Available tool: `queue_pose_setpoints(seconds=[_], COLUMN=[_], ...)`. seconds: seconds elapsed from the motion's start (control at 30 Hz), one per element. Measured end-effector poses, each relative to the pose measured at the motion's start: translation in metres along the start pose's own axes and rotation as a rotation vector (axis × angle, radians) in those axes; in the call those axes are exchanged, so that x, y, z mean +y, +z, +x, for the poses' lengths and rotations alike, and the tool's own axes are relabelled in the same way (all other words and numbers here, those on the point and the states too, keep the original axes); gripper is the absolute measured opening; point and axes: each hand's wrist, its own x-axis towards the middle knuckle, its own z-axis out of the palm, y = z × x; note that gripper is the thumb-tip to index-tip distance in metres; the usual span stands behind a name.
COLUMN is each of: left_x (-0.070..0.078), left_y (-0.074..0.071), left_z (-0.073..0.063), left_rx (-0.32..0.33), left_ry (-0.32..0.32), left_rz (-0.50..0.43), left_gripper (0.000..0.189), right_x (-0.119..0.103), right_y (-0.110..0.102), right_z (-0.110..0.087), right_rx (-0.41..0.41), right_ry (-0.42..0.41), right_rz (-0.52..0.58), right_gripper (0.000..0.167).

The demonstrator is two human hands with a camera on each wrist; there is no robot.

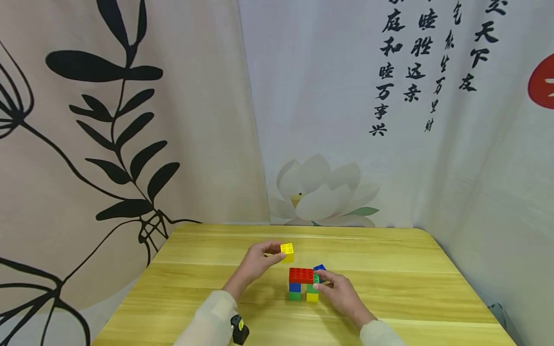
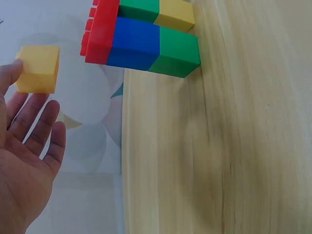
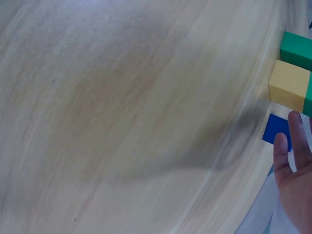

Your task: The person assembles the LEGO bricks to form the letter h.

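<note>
My left hand (image 1: 256, 262) pinches a yellow toy building brick (image 1: 287, 252) between thumb and fingers, raised above and behind a small brick structure. The structure has a red brick (image 1: 301, 275) laid across two columns. Its left column is a blue brick (image 2: 134, 44) on a green brick (image 2: 175, 51); the right one is a green brick (image 2: 140, 9) on a yellow brick (image 3: 288, 84). At the red brick's right end, my right hand (image 1: 339, 290) pinches a small green brick (image 1: 316, 278) with studs up, partly hidden by the fingers.
A blue brick (image 1: 319, 267) lies on the table behind the right hand, partly covered by it. The wooden table (image 1: 195, 269) ends at a printed curtain (image 1: 216, 120). A black device with a yellow spot (image 1: 240, 329) sits at the left wrist.
</note>
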Motion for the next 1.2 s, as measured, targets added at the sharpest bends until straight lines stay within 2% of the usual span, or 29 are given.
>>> queue_pose_setpoints(seconds=[0.27,0.47,0.9,1.2], left_x=[0.004,0.0,-0.003,-0.004], left_y=[0.008,0.012,0.017,0.017], left_z=[-0.003,-0.005,-0.004,-0.006], left_rx=[-0.06,-0.097,-0.152,-0.157], left_ry=[-0.007,-0.002,-0.022,-0.018], left_rz=[0.025,0.066,0.062,0.065], left_gripper=[0.034,0.034,0.032,0.029], right_x=[-0.001,-0.001,-0.001,-0.001], right_y=[-0.001,-0.001,0.0,0.0], right_z=[0.001,0.001,0.001,0.0], right_rx=[0.002,0.003,0.004,0.001], right_ry=[0.018,0.02,0.041,0.046], right_rz=[-0.008,-0.011,-0.001,0.005], right_gripper=[0.047,0.047,0.048,0.048])
